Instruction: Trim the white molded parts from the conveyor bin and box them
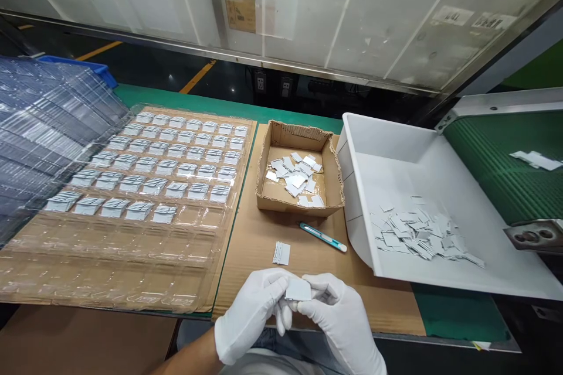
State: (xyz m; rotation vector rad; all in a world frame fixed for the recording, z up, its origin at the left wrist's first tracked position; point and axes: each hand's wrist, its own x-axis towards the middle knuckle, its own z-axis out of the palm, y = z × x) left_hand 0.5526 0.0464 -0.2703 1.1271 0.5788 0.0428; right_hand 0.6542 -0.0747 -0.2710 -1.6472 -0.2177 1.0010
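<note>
Near the front edge of the work surface, a small flat white piece [298, 289] is pinched between my two gloved hands. My left hand [257, 307] grips its left side between thumb and fingers. On its right side, my right hand [336, 313] closes thumb and fingers at the edge. Just beyond my hands lies a short stack of similar white pieces [282, 253] on the cardboard sheet [246, 228]. A teal utility knife [323, 237] rests to the right of that stack.
A cardboard box [290, 206] with loose white pieces stands behind the knife. To the right, a large white bin [387, 164] holds a heap of pieces beside a green conveyor belt [501, 146]. Clear compartment tray [109, 240] at left carries rows of stacks; piled trays [48, 123] stand beyond it.
</note>
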